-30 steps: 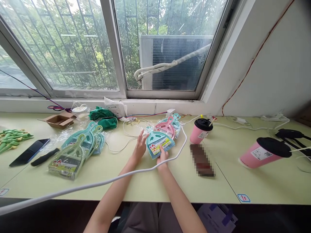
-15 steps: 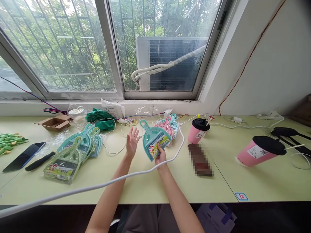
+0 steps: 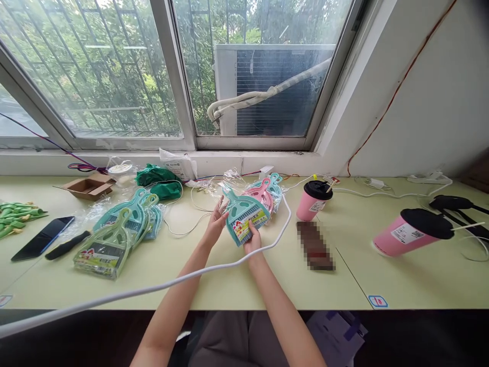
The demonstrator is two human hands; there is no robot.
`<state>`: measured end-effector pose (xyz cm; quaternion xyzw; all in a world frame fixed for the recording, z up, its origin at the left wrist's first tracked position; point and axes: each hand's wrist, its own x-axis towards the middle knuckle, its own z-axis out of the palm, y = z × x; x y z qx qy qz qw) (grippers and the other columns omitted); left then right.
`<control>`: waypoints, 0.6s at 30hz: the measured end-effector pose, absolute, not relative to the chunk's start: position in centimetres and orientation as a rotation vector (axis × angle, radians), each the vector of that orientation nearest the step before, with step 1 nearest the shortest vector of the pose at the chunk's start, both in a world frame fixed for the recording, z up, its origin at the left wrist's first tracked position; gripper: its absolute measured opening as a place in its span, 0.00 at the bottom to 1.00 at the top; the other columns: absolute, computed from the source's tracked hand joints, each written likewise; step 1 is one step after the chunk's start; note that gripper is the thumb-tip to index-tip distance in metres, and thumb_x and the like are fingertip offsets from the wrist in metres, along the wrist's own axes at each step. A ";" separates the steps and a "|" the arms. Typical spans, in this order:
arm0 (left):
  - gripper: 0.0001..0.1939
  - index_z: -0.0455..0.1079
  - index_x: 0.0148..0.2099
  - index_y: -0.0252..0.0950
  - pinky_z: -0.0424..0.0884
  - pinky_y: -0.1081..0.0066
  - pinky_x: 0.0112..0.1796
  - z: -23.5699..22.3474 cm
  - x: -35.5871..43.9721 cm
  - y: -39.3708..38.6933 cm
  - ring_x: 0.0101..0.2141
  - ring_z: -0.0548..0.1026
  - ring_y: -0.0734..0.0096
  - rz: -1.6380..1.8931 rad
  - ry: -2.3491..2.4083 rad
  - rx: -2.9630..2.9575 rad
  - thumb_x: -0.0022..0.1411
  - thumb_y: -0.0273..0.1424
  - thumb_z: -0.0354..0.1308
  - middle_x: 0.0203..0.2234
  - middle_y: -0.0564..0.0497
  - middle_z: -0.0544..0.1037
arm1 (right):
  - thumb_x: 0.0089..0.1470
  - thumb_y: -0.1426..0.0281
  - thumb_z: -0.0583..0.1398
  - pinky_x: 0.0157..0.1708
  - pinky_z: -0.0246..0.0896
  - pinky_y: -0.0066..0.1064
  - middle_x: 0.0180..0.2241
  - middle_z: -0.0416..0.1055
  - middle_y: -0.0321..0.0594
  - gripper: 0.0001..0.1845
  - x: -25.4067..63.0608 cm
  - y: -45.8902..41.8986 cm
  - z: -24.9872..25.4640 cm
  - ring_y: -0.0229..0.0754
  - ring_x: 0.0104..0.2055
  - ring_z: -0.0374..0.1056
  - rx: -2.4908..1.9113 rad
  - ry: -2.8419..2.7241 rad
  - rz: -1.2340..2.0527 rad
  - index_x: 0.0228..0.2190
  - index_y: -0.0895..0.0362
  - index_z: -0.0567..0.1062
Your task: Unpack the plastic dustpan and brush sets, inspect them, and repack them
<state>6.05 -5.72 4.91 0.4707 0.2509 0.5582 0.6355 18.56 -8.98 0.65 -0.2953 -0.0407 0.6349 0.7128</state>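
Note:
A teal dustpan [image 3: 248,208] with a brush and a yellow printed label is tilted above the table. My right hand [image 3: 252,240] grips its lower edge, thumb over the label. At its left edge, just below the handle, my left hand [image 3: 217,224] has its fingers closed around the side, partly hidden. Clear plastic film [image 3: 232,179] sticks up around the handle. Right behind lie a pink dustpan [image 3: 261,192] and another teal dustpan [image 3: 275,186]. On the left, a pile of wrapped dustpans has a green dustpan [image 3: 105,250] in front.
A white cable [image 3: 160,288] crosses in front of my forearms. To the right stand a pink cup [image 3: 308,203] and a larger pink cup [image 3: 410,235]. Leftward are a phone [image 3: 43,238], a black handle [image 3: 68,245], a cardboard box [image 3: 89,188] and green cloth [image 3: 162,178].
My left hand, spread and apart from the dustpan before, has moved right and closed at its left edge. The dustpan's handle leans away more, and plastic film now rises behind it.

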 end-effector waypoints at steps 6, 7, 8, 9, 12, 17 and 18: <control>0.45 0.45 0.71 0.51 0.66 0.58 0.54 4.4 5.9 -5.3 0.59 0.68 0.54 1.209 0.518 1.076 0.57 0.35 0.65 0.65 0.42 0.61 | 0.53 0.65 0.63 0.48 0.71 0.40 0.43 0.78 0.43 0.19 19.4 -9.0 0.8 0.43 0.44 0.75 -0.646 -0.090 1.366 0.46 0.56 0.73; 0.48 0.44 0.71 0.52 0.66 0.58 0.54 4.4 5.8 -5.3 0.58 0.69 0.54 1.184 0.499 1.091 0.56 0.33 0.66 0.65 0.42 0.61 | 0.53 0.65 0.63 0.47 0.71 0.40 0.43 0.79 0.43 0.19 19.5 -9.0 0.9 0.43 0.44 0.75 -0.645 -0.091 1.371 0.46 0.56 0.74; 0.50 0.43 0.71 0.53 0.65 0.58 0.54 4.4 5.6 -5.3 0.57 0.70 0.54 1.156 0.480 1.111 0.54 0.32 0.67 0.65 0.42 0.61 | 0.52 0.64 0.63 0.47 0.71 0.40 0.42 0.79 0.43 0.19 19.5 -9.1 1.0 0.43 0.44 0.75 -0.640 -0.097 1.373 0.45 0.57 0.74; 0.52 0.41 0.71 0.54 0.65 0.58 0.54 4.4 5.4 -5.3 0.56 0.70 0.54 1.128 0.467 1.133 0.53 0.31 0.68 0.65 0.41 0.61 | 0.52 0.64 0.64 0.47 0.71 0.39 0.42 0.79 0.43 0.18 19.5 -9.1 1.0 0.43 0.44 0.75 -0.635 -0.108 1.372 0.45 0.57 0.74; 0.55 0.39 0.72 0.53 0.67 0.58 0.53 4.4 5.1 -5.3 0.53 0.74 0.54 1.121 0.486 1.180 0.52 0.31 0.69 0.65 0.39 0.61 | 0.50 0.65 0.66 0.47 0.71 0.39 0.41 0.79 0.42 0.18 19.5 -9.1 1.1 0.43 0.44 0.75 -0.622 -0.121 1.360 0.43 0.57 0.75; 0.57 0.40 0.72 0.46 0.70 0.56 0.51 3.4 5.6 -4.8 0.51 0.75 0.52 1.196 0.631 1.284 0.49 0.34 0.72 0.56 0.39 0.72 | 0.47 0.66 0.68 0.47 0.72 0.39 0.40 0.79 0.40 0.16 19.3 -9.0 1.0 0.43 0.43 0.75 -0.621 -0.101 1.401 0.40 0.56 0.75; 0.56 0.42 0.72 0.45 0.69 0.56 0.52 3.1 5.8 -4.7 0.52 0.74 0.52 1.214 0.667 1.311 0.49 0.35 0.72 0.55 0.41 0.74 | 0.47 0.67 0.68 0.47 0.71 0.39 0.40 0.79 0.40 0.16 19.2 -9.0 1.1 0.44 0.44 0.75 -0.623 -0.098 1.407 0.39 0.56 0.75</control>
